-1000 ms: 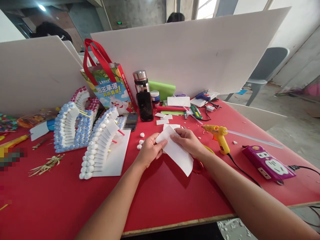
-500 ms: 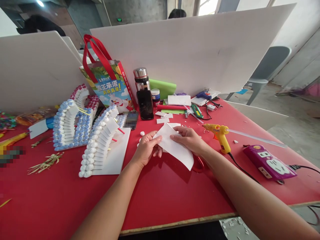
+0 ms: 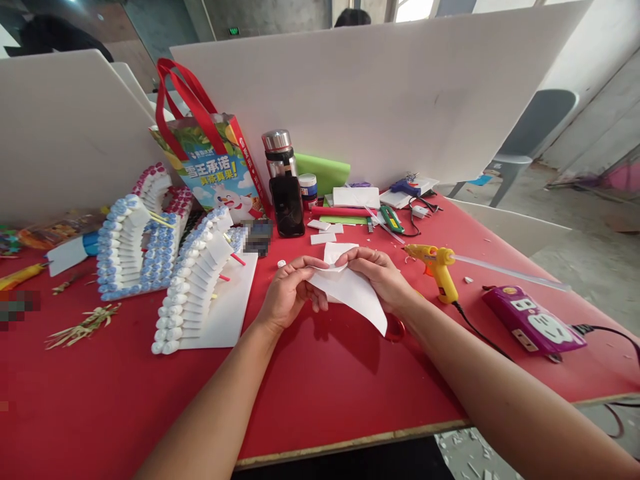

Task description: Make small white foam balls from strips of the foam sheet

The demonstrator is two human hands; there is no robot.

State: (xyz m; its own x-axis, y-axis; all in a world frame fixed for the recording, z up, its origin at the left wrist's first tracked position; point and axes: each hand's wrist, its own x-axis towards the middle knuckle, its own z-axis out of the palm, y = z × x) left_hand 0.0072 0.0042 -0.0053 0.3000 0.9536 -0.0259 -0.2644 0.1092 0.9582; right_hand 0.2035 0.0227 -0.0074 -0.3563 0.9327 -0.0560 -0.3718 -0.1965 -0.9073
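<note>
Both of my hands hold a white sheet of paper [image 3: 356, 295] just above the red table [image 3: 320, 387]. My left hand [image 3: 289, 293] pinches its upper left edge, fingers closed on it. My right hand [image 3: 377, 277] grips the top right edge, and the top of the sheet curls between the two hands. The sheet's lower corner points down to the right, over red scissor handles [image 3: 396, 330]. More white paper pieces [image 3: 336, 250] lie on the table just behind my hands.
A yellow glue gun [image 3: 437, 267] and a purple power strip [image 3: 533, 320] lie to the right. White and blue rolled-paper models [image 3: 165, 267] stand at left. A gift bag [image 3: 210, 167], flask [image 3: 280, 157], dark phone [image 3: 288, 205] and craft scraps line the white divider boards [image 3: 400, 93].
The sheet's top edge has been bent over between my hands, which have drawn closer together. The view has shifted slightly downward.
</note>
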